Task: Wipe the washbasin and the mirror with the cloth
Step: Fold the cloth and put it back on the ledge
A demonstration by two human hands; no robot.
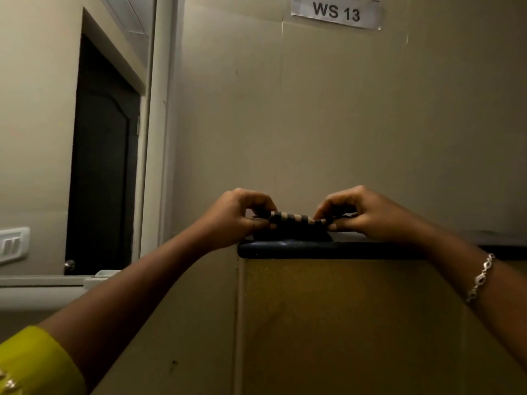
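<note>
A folded cloth (296, 219) with dark and pale stripes lies on top of a dark ledge (328, 249). Both of my hands pinch it at its ends: my left hand (242, 216) on its left end, my right hand (362, 215) on its right end. Between the two hands the cloth is stretched flat. No washbasin shows in this view. At the left, a white-framed mirror (37, 138) reflects a wall and a dark door (99, 166).
The ledge caps a yellowish panel (342, 323) that fills the lower right. A beige wall (313, 109) behind carries a paper label reading WS 13 (336, 12). A white switch plate (12, 245) appears at the left edge, in the mirror.
</note>
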